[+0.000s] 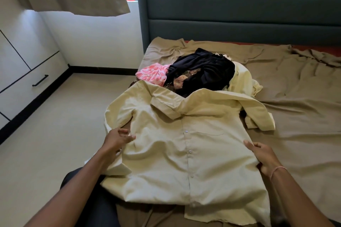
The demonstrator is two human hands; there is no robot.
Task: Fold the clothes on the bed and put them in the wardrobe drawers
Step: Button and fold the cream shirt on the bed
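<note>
The pale yellow shirt point(184, 153) lies front up on the bed point(295, 116), buttoned, its collar toward the heap of unfolded clothes and its hem toward the person. The right grip point(262, 156) has hold of the shirt's side edge, thumb on top and fingers curled under the cloth. The left grip point(118, 142) sits at the other side, where sleeve meets body, fingers loosely bent; whether it pinches the cloth or only rests there I cannot tell. The shirt looks light and limp, likely to sag and crease wherever it goes unsupported. I would take it at the side seams or shoulders with both hands, so the front keeps flat as the sides turn in; the stiffer collar and button line should help. Behind it wait a dark garment point(203, 68) and a pink one point(155, 73). The wardrobe drawer point(27, 86) stands shut, off to the left
</note>
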